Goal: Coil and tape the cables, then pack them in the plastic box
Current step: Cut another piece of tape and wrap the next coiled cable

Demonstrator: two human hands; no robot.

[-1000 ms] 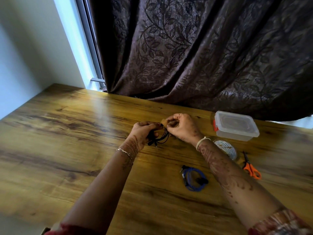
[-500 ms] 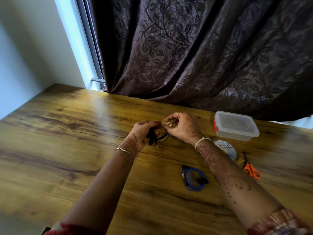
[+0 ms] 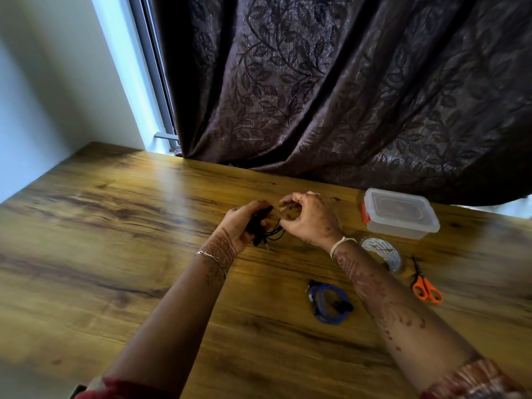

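Wood-grain counter (image 3: 115, 254), glare patch at the far left part. Dark brown leaf-pattern curtain (image 3: 331, 96) hangs behind, hem touching the counter's far edge. Grey window frame (image 3: 149, 67) left of the curtain, pale wall (image 3: 43, 96) further left. Orange-handled scissors (image 3: 424, 286) lie flat at right, blades closed

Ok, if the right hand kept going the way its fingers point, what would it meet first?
Most likely the black cable gripped in the left hand: the right hand points leftward at it, nearly touching. Depth is unclear from this one view.
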